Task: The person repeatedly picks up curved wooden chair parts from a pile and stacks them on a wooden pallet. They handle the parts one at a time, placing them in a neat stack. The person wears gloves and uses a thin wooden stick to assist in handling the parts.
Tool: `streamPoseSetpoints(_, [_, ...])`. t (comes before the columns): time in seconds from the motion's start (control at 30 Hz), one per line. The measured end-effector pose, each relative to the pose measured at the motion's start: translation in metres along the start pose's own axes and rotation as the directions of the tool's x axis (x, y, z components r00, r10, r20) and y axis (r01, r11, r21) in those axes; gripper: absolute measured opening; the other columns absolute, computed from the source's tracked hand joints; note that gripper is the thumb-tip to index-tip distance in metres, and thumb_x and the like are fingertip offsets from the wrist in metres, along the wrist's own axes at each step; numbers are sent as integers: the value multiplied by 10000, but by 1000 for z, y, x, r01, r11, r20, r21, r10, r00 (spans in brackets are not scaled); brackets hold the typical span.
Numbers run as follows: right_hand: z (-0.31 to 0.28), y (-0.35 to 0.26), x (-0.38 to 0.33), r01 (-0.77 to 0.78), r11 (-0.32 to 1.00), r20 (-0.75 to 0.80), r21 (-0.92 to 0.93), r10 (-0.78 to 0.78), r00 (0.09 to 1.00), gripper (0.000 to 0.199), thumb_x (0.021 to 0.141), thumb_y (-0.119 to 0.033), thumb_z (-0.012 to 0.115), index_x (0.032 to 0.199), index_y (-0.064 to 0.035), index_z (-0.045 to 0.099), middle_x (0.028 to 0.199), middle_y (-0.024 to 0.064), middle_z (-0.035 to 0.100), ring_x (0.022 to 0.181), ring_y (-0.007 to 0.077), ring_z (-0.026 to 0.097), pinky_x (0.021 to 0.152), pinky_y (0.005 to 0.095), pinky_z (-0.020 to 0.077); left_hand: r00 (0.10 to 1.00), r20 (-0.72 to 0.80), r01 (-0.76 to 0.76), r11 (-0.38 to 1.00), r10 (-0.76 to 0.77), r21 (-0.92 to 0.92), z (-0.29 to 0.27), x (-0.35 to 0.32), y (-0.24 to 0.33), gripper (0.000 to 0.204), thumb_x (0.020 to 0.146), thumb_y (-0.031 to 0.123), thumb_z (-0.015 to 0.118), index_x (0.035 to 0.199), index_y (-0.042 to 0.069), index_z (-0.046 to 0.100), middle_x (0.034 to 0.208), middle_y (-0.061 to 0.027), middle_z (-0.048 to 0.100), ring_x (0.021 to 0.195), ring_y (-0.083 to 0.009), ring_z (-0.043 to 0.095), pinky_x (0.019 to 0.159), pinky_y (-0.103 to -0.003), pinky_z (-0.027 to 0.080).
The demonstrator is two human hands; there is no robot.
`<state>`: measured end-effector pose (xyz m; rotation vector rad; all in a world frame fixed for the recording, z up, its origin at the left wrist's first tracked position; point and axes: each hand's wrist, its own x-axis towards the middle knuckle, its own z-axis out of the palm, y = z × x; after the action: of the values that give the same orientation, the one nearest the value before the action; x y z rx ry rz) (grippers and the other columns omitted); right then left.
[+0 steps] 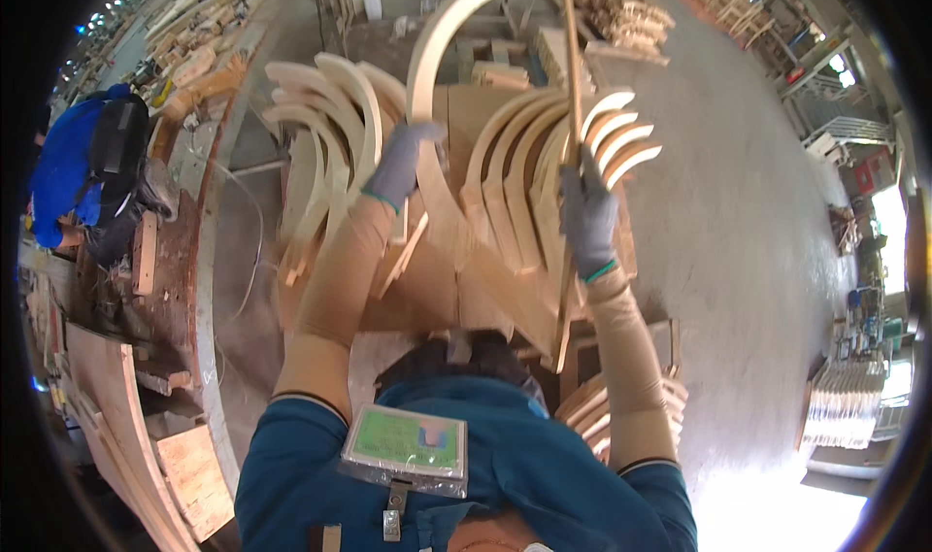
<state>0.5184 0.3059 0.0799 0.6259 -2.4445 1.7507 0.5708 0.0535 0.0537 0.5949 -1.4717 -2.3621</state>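
Observation:
My left hand (pixel 398 167), in a grey glove with a green cuff, is closed around a long curved piece of pale wood (pixel 429 57), like a chair leg. Its curved end points away from me and its straight end slants down to the right. A second long wooden piece (pixel 574 66), seen edge-on, stands in the grip of my gloved right hand (pixel 589 219). Similar curved pieces lie nested on the cardboard-covered surface (pixel 408 304), in a left group (pixel 342 115) and a right group (pixel 500 178).
More curved pieces (pixel 587 411) are stacked low beside my right side. A co-worker in blue (pixel 73 164) is at a cluttered bench (pixel 194 193) on the left. Wood stacks (pixel 626 28) stand beyond; concrete floor (pixel 738 261) extends right. A cable (pixel 257 227) trails along the left floor.

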Motion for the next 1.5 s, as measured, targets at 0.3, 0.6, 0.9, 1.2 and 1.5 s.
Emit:
streamPoseSetpoints(0.3, [0, -1, -4, 199, 950, 65, -239, -188, 980, 458, 917, -189, 558, 1307, 33, 469, 674, 214, 591, 568, 307, 627, 516, 363, 460, 998, 36, 46, 996, -43, -71, 21, -11, 2, 298, 723, 129, 684, 958, 110, 501, 665, -34, 515, 519, -166, 540, 485, -330, 506])
streamPoseSetpoints(0.6, [3, 7, -11, 207, 935, 76, -287, -193, 978, 451, 916, -221, 562, 1307, -8, 484, 741, 225, 626, 648, 350, 646, 556, 393, 493, 997, 71, -7, 992, 16, -125, 31, -7, -9, 364, 735, 98, 664, 1047, 107, 476, 724, -29, 525, 526, -154, 543, 490, -318, 506])
streamPoseSetpoints(0.9, [-33, 33, 10, 98, 988, -31, -118, -102, 994, 425, 911, -142, 593, 1297, 12, 505, 613, 77, 512, 535, 122, 499, 513, 282, 432, 999, -35, 6, 998, -4, 67, 36, 20, -34, 393, 752, 220, 686, 1067, 49, 524, 805, -29, 540, 696, -132, 557, 561, -289, 519])
streamPoseSetpoints(1.2, [-116, 39, 11, -299, 954, -130, 30, 300, 945, 455, 915, -129, 566, 1345, -14, 474, 609, -14, 508, 462, 14, 412, 414, 204, 361, 993, -119, 52, 965, -22, 258, 7, 116, -106, 431, 778, 306, 737, 1082, 19, 630, 949, -46, 634, 841, -119, 570, 790, -265, 459])
streamPoseSetpoints(1.5, [-173, 118, 34, -430, 902, -196, -33, 416, 888, 439, 933, -77, 477, 1358, 21, 429, 581, -24, 420, 408, 28, 350, 352, 204, 299, 998, -62, 24, 890, 5, 456, 74, 226, -194, 672, 832, 382, 673, 1336, -15, 472, 1287, -167, 556, 1171, -242, 533, 995, -309, 389])
